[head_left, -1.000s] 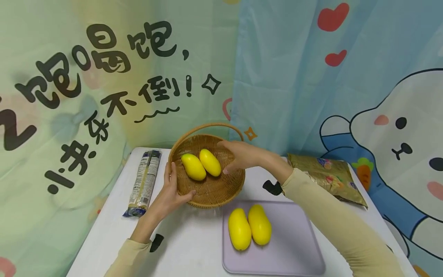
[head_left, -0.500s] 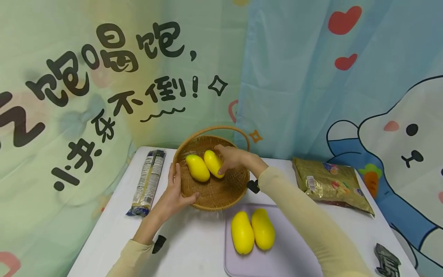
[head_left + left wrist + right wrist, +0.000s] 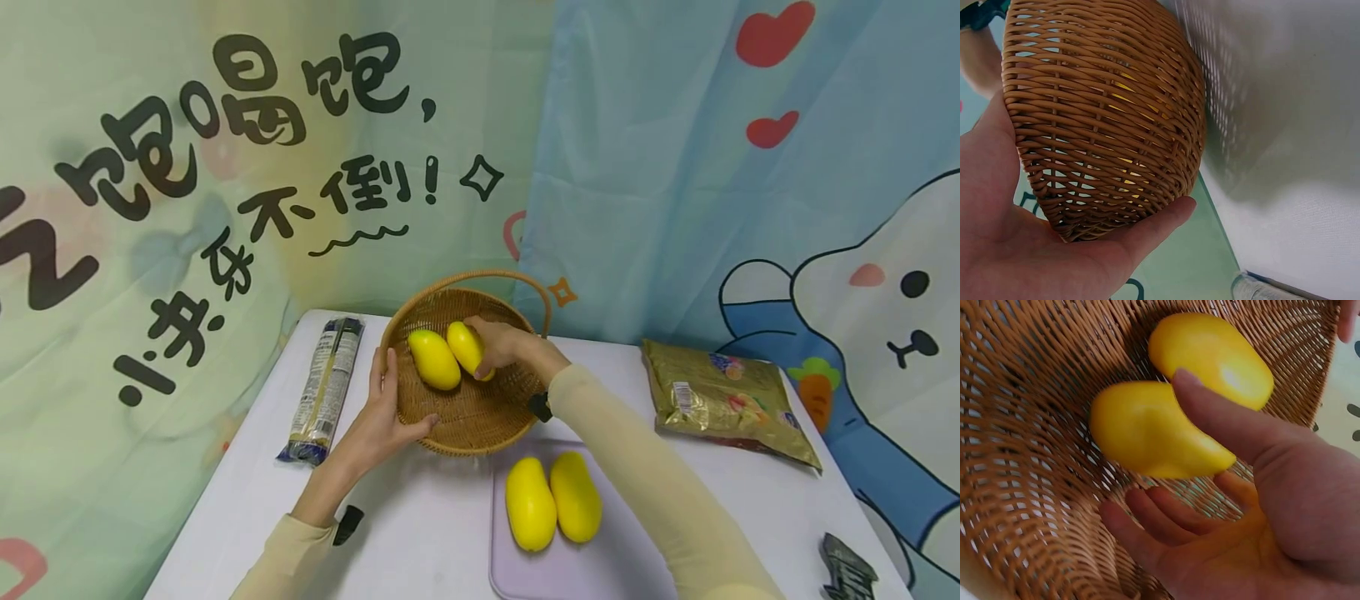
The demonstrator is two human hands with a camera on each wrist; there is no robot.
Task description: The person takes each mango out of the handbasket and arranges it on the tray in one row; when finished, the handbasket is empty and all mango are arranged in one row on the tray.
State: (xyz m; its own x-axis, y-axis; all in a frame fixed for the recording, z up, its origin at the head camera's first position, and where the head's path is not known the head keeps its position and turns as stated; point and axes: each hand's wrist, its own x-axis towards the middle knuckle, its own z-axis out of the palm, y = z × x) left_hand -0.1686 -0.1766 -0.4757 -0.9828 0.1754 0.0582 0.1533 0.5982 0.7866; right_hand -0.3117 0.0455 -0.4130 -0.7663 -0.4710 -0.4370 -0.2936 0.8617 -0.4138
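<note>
My left hand [image 3: 382,417] holds a round wicker basket [image 3: 461,425] by its left side, thumb low at the front. In the left wrist view the palm and thumb lie against the woven outside of the basket [image 3: 1104,112]. The basket tilts toward me. Inside lie two yellow mangoes, the left one [image 3: 433,360] and the right one [image 3: 465,343]. My right hand [image 3: 502,346] reaches in around the right mango. In the right wrist view its thumb overlaps this mango [image 3: 1147,431], while the loosely bent fingers lie below it, with basket weave showing between.
Two more yellow mangoes [image 3: 531,504] [image 3: 576,497] lie side by side on a lilac tray [image 3: 622,567] at the front. A long printed packet [image 3: 324,392] stands left of the basket. To the right lies a gold bag [image 3: 727,400]; a dark object [image 3: 847,567] sits near the right edge.
My right hand has moved left and deeper into the basket, from beside the right mango to around it. My left hand keeps its hold on the basket. The view has shifted slightly.
</note>
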